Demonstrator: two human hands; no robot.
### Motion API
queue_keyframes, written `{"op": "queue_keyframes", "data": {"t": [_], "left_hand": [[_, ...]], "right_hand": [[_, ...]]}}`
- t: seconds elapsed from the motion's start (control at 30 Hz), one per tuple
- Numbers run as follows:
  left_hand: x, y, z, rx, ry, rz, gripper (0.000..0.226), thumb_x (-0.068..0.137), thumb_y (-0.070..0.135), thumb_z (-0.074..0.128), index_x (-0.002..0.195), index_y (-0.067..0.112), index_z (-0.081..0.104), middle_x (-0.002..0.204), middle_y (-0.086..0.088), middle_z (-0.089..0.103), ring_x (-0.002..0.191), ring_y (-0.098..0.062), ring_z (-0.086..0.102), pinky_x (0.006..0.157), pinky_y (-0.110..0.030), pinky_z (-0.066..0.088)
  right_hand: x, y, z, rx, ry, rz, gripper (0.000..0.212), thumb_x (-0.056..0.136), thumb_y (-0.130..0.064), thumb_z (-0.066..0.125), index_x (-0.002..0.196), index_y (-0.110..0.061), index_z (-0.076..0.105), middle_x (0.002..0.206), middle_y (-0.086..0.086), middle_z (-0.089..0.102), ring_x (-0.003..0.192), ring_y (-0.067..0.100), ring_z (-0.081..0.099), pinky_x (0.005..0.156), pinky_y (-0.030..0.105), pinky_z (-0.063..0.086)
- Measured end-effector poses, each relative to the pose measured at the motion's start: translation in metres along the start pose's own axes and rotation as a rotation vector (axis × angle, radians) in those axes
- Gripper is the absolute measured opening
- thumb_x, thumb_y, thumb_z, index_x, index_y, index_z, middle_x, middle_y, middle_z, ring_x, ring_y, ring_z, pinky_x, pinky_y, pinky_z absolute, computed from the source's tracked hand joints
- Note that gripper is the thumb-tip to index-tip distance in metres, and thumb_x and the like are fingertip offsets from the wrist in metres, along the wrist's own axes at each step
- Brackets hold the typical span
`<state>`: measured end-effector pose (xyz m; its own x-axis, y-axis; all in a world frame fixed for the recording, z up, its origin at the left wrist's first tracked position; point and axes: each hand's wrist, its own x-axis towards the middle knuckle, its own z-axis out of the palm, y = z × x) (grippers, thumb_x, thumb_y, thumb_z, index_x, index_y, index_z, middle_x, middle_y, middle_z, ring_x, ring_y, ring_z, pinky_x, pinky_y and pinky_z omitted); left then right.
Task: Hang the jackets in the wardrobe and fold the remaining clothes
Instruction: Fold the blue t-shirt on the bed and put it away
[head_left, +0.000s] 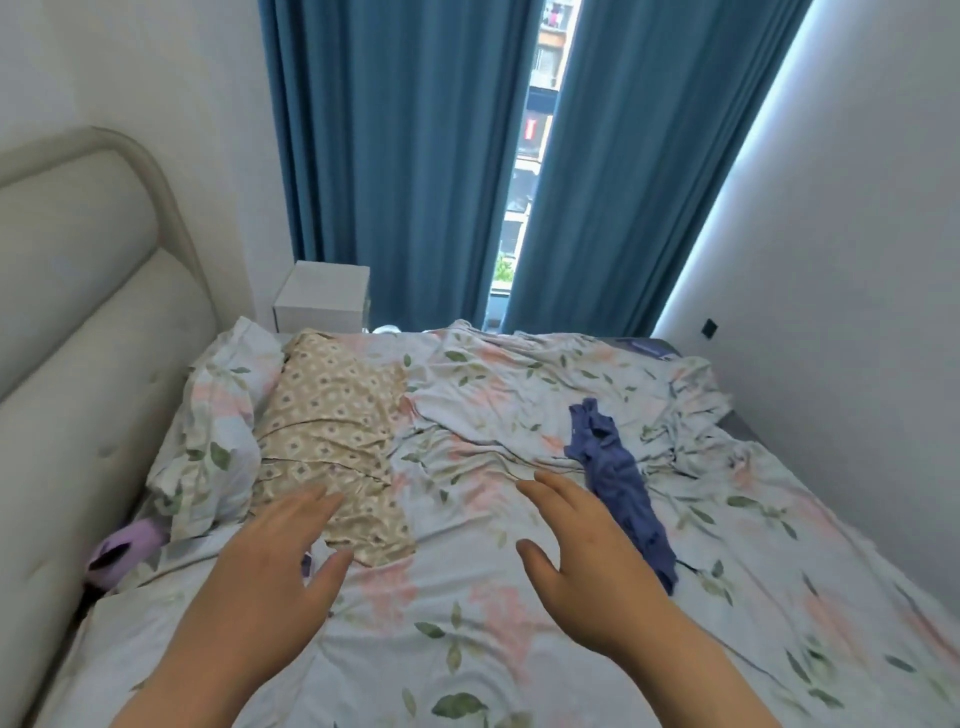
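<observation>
On the bed (467, 649), a beige patterned garment (332, 441) lies left of centre. The left hand (270, 566) hovers at its near edge, grip apart. The right hand (587, 551), fingers spread and empty, is just left of a crumpled blue garment (618, 483).

Here's the bed (467, 649), spread with a rumpled floral sheet, a beige patterned garment (332, 441) lying flat toward the headboard side, a crumpled blue garment (618, 478) well apart on the right, a floral pillow (223, 431) beside the beige one.
</observation>
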<state>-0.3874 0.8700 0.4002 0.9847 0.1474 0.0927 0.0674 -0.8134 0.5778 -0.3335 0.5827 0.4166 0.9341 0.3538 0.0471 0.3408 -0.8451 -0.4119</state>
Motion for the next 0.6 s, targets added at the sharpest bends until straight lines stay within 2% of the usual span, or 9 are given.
{"op": "queue_keyframes", "data": {"t": [0.2,0.4,0.6], "left_hand": [[0.026,0.054,0.045,-0.015,-0.14,0.122,0.057,0.093,0.045,0.058,0.146,0.04,0.038,0.151,0.027,0.026,0.145,-0.001,0.022,0.117,-0.027,0.021],[0.05,0.139,0.104,0.01,-0.218,0.241,0.055,0.095,0.042,0.056,0.147,0.038,0.038,0.155,0.021,0.028,0.146,-0.004,0.021,0.118,-0.027,0.016],[0.055,0.229,0.175,0.036,-0.251,0.303,0.055,0.096,0.041,0.056,0.147,0.036,0.039,0.154,0.022,0.027,0.144,0.001,0.02,0.113,-0.018,0.013]], "right_hand": [[-0.038,0.058,-0.023,0.006,0.053,0.177,0.057,0.1,-0.045,0.046,0.152,-0.041,0.023,0.159,-0.021,0.016,0.145,0.0,0.011,0.115,0.021,0.018],[-0.072,0.142,-0.058,0.027,0.114,0.313,0.057,0.1,-0.042,0.048,0.152,-0.038,0.025,0.159,-0.019,0.017,0.145,0.001,0.013,0.117,0.023,0.018],[-0.099,0.245,-0.101,0.053,0.138,0.35,0.057,0.099,-0.041,0.049,0.151,-0.039,0.027,0.157,-0.021,0.021,0.144,-0.001,0.015,0.113,0.019,0.018]]}}
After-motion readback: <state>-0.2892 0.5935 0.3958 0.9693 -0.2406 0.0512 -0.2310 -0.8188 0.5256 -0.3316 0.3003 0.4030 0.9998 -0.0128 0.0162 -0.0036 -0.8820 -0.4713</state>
